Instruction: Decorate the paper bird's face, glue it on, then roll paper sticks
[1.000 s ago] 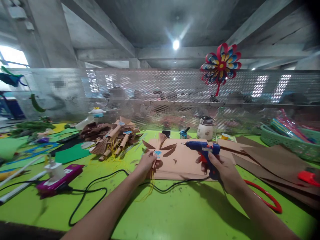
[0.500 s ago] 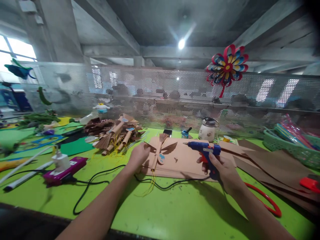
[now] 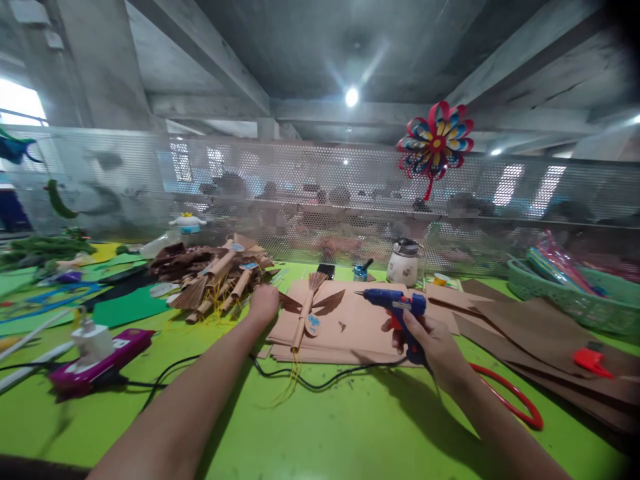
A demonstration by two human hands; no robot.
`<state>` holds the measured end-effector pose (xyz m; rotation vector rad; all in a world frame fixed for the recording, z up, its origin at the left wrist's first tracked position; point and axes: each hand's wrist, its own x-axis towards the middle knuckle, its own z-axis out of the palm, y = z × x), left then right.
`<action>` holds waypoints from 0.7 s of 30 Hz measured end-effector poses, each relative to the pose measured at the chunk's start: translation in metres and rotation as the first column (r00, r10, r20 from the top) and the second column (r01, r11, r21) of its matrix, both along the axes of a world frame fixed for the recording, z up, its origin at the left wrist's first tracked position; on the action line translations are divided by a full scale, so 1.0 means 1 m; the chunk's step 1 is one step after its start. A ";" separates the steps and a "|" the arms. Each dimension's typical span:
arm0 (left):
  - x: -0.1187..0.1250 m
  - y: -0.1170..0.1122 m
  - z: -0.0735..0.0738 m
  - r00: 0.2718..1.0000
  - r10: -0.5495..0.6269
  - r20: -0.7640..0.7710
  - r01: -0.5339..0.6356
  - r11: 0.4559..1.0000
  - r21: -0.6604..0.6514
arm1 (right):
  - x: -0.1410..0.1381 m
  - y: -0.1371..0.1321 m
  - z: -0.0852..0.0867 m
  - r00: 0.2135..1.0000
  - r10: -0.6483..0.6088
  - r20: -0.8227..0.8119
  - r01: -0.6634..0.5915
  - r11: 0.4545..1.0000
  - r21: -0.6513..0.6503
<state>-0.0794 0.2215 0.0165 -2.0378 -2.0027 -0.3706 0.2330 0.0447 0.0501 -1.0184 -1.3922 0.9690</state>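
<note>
My right hand (image 3: 434, 343) is wrapped around a blue hot glue gun (image 3: 400, 303), its nozzle pointing left. To the left of the nozzle lies a brown paper dragonfly-like figure (image 3: 301, 317), with a rolled body, pleated wings, a fanned end, a blue-printed round tag and yellow strings. It rests on a stack of brown cardboard sheets (image 3: 370, 327). My left hand (image 3: 265, 305) is just beside the figure's left wing, back towards me; its fingers are hidden. A heap of similar paper figures (image 3: 225, 273) lies beyond it to the left.
A black cord (image 3: 325, 385) crosses the green table (image 3: 320, 433). At left is a purple power strip (image 3: 103, 363). Behind the cardboard stand a jar (image 3: 403, 262) and a small blue bottle (image 3: 360, 272). Brown paper sheets (image 3: 530, 327), a red ring (image 3: 520, 400) and a green basket (image 3: 565, 303) are at right.
The view has turned slightly to the right. My left hand has drawn a little to the left of the figure's wing. The glue gun stays in my right hand.
</note>
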 end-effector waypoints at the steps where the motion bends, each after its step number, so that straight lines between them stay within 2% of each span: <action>1: 0.000 0.002 -0.001 1.000 0.014 0.001 -0.014 1.000 0.000 | 0.000 0.000 0.000 1.000 -0.002 0.004 0.002 1.000 0.004; 5: -0.005 0.001 0.001 0.998 0.055 0.024 -0.054 0.998 -0.026 | -0.001 0.000 0.003 0.999 -0.001 0.037 0.000 1.000 0.012; 8: -0.013 -0.006 0.009 0.998 0.050 0.046 -0.047 0.997 -0.058 | -0.002 -0.001 0.004 0.999 -0.005 0.035 0.005 1.000 0.010; 12: -0.027 -0.028 0.036 0.996 -0.015 0.090 0.023 0.996 -0.087 | -0.003 0.000 0.003 0.999 -0.013 0.041 0.013 1.000 0.000; 14: -0.030 -0.047 0.051 0.969 -0.034 0.243 0.049 0.997 -0.056 | -0.004 0.001 0.002 0.999 -0.009 0.043 0.010 1.000 -0.004; 16: -0.024 -0.070 0.063 0.912 -0.119 0.393 0.128 0.992 0.003 | -0.003 0.002 0.000 1.000 -0.006 0.028 0.006 1.000 -0.006; 18: -0.009 -0.094 0.069 0.818 -0.245 0.520 0.217 0.969 0.117 | -0.004 0.004 -0.003 1.000 0.007 -0.005 -0.007 1.000 -0.010; 20: 0.014 -0.116 0.070 0.659 -0.375 0.652 0.343 0.921 0.182 | -0.005 0.006 -0.006 0.997 0.030 -0.071 -0.031 0.999 -0.012; 21: 0.028 -0.125 0.069 0.572 -0.396 0.718 0.406 0.898 0.172 | -0.006 0.007 -0.007 0.992 0.041 -0.117 -0.042 0.999 -0.011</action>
